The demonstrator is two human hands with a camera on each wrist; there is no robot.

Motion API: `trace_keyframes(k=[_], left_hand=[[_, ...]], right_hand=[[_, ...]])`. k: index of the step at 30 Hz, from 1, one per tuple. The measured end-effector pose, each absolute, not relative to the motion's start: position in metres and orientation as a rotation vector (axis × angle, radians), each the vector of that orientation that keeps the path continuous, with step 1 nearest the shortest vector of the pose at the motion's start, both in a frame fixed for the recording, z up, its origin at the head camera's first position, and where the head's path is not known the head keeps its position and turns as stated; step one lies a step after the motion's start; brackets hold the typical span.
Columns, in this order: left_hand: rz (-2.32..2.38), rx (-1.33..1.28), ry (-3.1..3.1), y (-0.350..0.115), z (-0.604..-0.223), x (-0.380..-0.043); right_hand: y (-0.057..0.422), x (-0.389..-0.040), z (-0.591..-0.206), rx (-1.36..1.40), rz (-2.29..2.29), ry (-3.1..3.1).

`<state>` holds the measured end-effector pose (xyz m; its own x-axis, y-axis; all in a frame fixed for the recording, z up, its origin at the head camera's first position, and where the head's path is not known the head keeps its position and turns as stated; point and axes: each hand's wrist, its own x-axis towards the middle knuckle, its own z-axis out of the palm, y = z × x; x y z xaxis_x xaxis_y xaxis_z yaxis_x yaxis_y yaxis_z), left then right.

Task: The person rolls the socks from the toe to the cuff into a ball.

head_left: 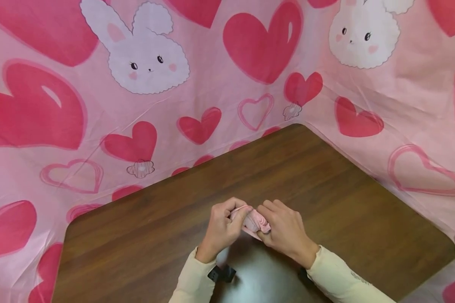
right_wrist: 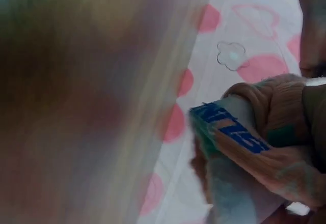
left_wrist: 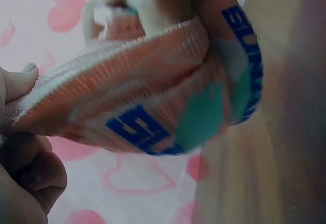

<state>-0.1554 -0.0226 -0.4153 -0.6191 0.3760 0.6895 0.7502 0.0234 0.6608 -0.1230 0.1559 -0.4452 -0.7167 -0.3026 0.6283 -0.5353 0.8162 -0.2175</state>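
Note:
Both hands hold a pink ribbed sock (head_left: 255,221), bunched up over the table. My left hand (head_left: 223,225) pinches its cuff between thumb and fingers. On the other side my right hand (head_left: 286,229) grips the bundle. In the left wrist view the sock (left_wrist: 147,86) shows blue lettering and a green patch, its cuff stretched toward the left thumb (left_wrist: 20,84). Fingers of the right hand (left_wrist: 165,5) reach in behind the cuff edge there. The right wrist view has the folded sock (right_wrist: 239,137) at the right, with a grey-white part beside the lettering.
A brown wooden table (head_left: 144,235) with rounded corners lies under the hands. Pink cloth (head_left: 208,92) printed with hearts and rabbits hangs along its far and right edges. Black wrist gear (head_left: 222,273) sits at the left sleeve.

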Motion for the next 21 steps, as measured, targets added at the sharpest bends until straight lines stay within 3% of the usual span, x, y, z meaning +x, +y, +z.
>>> trace_keyframes(k=[6, 11, 21], left_hand=[[-2.059, -0.989, -2.088, -0.023, -0.410, -0.158], [-2.346, -0.971, -2.098, -0.023, -0.419, -0.167], [-2.446, -0.701, -2.469, -0.030, -0.405, -0.169]], right_hand=[[0.160, -0.126, -0.444, 0.980, 0.911, -2.111], [0.158, -0.131, -0.440, 1.049, 1.046, -1.936], [0.159, -0.123, -0.425, 1.155, 0.606, -1.889]])
